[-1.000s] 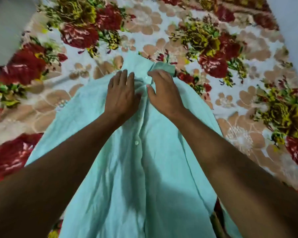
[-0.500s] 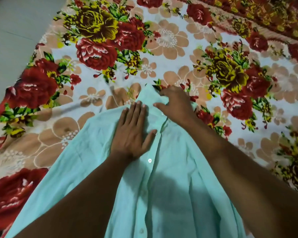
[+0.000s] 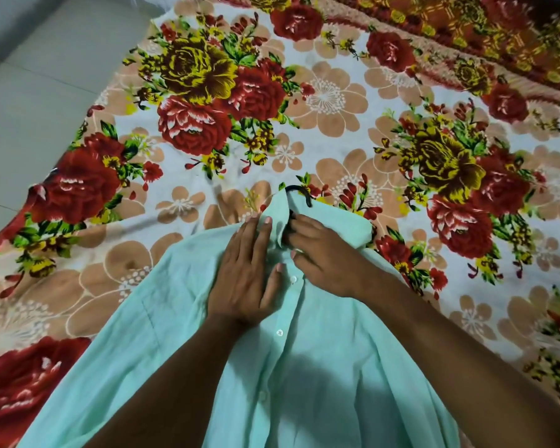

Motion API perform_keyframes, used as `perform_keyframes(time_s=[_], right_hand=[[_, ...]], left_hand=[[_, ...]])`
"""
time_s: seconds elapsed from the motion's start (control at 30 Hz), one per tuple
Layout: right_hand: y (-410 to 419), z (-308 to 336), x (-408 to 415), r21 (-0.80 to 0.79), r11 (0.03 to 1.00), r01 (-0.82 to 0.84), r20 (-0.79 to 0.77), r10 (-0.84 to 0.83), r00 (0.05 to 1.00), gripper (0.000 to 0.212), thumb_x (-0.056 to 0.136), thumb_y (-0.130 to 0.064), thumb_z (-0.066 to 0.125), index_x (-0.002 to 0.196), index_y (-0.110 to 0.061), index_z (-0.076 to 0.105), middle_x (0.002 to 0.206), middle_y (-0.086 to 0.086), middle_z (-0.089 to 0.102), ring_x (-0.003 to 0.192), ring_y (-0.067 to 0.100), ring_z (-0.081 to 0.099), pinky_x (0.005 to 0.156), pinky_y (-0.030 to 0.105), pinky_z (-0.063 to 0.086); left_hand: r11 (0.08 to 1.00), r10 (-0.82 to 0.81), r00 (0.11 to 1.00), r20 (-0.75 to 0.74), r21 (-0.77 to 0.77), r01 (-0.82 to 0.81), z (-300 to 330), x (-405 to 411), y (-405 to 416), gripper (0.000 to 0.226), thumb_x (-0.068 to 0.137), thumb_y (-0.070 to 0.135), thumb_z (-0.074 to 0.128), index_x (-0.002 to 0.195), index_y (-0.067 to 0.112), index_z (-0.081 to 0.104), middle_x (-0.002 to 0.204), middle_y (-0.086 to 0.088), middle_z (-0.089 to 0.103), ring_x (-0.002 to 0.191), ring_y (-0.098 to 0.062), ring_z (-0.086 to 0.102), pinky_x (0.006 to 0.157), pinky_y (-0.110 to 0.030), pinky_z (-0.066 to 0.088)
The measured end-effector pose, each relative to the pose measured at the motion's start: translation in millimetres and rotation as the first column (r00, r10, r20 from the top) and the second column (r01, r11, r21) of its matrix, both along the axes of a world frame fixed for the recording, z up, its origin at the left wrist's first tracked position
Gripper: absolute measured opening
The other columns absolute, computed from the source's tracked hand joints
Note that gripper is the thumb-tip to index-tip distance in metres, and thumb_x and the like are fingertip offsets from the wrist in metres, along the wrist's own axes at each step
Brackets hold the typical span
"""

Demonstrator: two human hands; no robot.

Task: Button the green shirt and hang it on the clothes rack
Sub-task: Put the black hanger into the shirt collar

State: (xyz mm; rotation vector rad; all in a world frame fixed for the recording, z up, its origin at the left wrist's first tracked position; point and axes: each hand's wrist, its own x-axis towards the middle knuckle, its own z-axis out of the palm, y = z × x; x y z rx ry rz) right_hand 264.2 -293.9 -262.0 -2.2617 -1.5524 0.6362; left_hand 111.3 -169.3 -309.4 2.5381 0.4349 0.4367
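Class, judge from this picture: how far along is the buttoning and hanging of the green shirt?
Done: the green shirt lies on the floral sheet with visible buttons closed along the placket. In hand: the left hand presses flat near the collar, while the right hand works at the neck, where a black hanger hook sticks out. Left: hanging it; no rack is visible.

The green shirt (image 3: 320,367) is thin, matt woven cloth, softly creased, faintly sheer at the collar. Its buttons (image 3: 279,332) look like pale, slightly glossy plastic. A black hanger hook (image 3: 299,191) at the collar looks smooth, its material unclear. The floral bedsheet (image 3: 337,101) is printed cloth with a soft, matt face. The floor (image 3: 39,92) is smooth, dull-sheened tile.
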Motion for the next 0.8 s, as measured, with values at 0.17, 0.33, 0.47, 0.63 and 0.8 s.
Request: perform_keyframes(time_s=[0.17,0.33,0.47,0.63,0.8], right_hand=[[-5,2,-19,-0.071,0.997,0.041,0.175,-0.027,0.984,0.042,0.099,-0.018,0.049,0.140,-0.018,0.052,0.162,0.002,0.031,0.155,0.022,0.016,0.121,0.044,0.027],[-6,9,-26,-0.169,0.985,0.028,0.143,-0.004,0.990,0.035,0.090,-0.011,0.056,0.123,-0.005,0.064,0.148,0.014,0.039,0.143,0.028,0.027,0.117,0.049,0.032],[-13,16,-19,0.242,0.850,0.468,-0.260,-0.408,0.875,0.041,0.074,-0.002,0.049,0.107,-0.005,0.073,0.116,0.010,0.067,0.116,0.021,0.055,0.106,0.032,0.042],[-2,25,24,0.259,0.626,0.735,-0.077,-0.746,0.662,0.038,0.092,-0.023,0.066,0.128,-0.013,0.060,0.126,0.010,0.060,0.120,0.030,0.054,0.102,0.052,0.046],[13,46,46,-0.333,0.834,0.441,-0.183,-0.516,0.837,0.043,0.094,-0.028,0.068,0.132,-0.008,0.059,0.127,0.014,0.064,0.112,0.029,0.061,0.083,0.030,0.045]], left_hand=[[0.990,0.081,0.996,0.024,-0.118,-0.078,8,4,3,0.063,0.101,0.046,0.038,0.153,0.010,0.040,0.152,-0.010,0.048,0.142,-0.028,0.044,0.117,-0.046,0.035],[0.931,0.265,0.954,-0.143,-0.219,-0.292,35,41,5,0.066,0.092,0.069,0.044,0.131,0.017,0.058,0.128,-0.008,0.059,0.130,-0.030,0.049,0.113,-0.051,0.031],[0.951,0.237,0.926,-0.294,-0.126,-0.283,59,73,19,0.037,0.083,0.040,0.060,0.096,0.006,0.067,0.095,-0.016,0.070,0.098,-0.037,0.063,0.095,-0.049,0.047],[0.887,0.261,0.942,-0.210,-0.334,-0.320,84,77,26,0.025,0.082,0.008,0.056,0.093,0.006,0.079,0.094,-0.011,0.078,0.092,-0.029,0.070,0.069,-0.027,0.043],[0.747,0.215,0.971,-0.106,-0.622,-0.234,91,61,24,0.024,0.095,0.003,0.046,0.100,0.010,0.068,0.082,0.005,0.062,0.065,-0.011,0.052,0.053,-0.024,0.040]])
